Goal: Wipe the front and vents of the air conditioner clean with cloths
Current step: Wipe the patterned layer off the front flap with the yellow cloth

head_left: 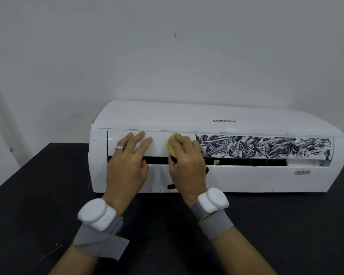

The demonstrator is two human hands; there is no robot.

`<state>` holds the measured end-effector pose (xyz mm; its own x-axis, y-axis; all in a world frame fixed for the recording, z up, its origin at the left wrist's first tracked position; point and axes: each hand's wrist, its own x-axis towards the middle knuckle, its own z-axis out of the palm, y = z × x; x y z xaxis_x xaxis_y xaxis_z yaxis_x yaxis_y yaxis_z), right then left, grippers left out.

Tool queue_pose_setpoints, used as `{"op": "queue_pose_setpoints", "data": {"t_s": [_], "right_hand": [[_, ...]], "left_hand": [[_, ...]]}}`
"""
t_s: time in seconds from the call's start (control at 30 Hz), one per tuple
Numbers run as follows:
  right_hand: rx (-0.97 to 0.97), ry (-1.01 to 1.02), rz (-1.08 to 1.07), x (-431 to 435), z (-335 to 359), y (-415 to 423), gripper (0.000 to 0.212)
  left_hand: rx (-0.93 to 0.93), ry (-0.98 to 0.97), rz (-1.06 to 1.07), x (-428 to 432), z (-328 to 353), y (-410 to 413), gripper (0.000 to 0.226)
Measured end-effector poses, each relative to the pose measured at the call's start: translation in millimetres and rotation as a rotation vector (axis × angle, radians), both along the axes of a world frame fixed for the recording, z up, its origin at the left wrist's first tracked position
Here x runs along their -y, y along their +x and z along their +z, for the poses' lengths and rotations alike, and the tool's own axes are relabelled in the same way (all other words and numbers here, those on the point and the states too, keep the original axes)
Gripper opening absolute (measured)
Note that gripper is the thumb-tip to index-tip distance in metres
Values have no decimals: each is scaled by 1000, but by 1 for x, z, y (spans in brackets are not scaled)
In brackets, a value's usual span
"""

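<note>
Yellow cloth point(171, 144), clutched by the right hand point(187, 161), could smear black marks point(266, 147) onto the clean flap point(161, 139) that the flat left hand point(127, 163) steadies.

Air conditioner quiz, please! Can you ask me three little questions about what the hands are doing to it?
1. True or false: the left hand holds the yellow cloth.
2. Pick one: which part of the flap has the black smears on it? A the left part, B the right part, C no part.
3. Fill the gap: the air conditioner stands on a black ____.

Key
1. False: the right hand holds it; the left hand lies flat on the flap.
2. B.
3. table.
</note>
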<state>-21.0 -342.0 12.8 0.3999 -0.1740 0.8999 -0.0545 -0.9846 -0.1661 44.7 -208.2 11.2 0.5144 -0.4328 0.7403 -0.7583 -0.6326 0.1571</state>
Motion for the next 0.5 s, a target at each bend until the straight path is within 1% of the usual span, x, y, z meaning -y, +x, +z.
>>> {"op": "queue_pose_setpoints", "data": {"t_s": [0.1,0.23,0.3,0.4,0.43,0.5], "right_hand": [[-4,114,-42,-5,-2,-3,38],[60,283,-61,-17,8,2,35],[50,280,-53,-27,16,12,31],[19,190,-40,-43,18,22,19],[11,165,-37,-43,16,21,18],[3,156,-47,-33,12,16,26]], "left_hand": [[14,-3,-4,-1,-1,1,63],[-5,-3,-9,-1,0,0,64],[-26,5,-15,-1,0,-2,65],[-36,-8,-30,-2,2,-1,64],[-31,-9,-34,-3,2,0,63],[-28,-5,-34,-4,1,1,64]]}}
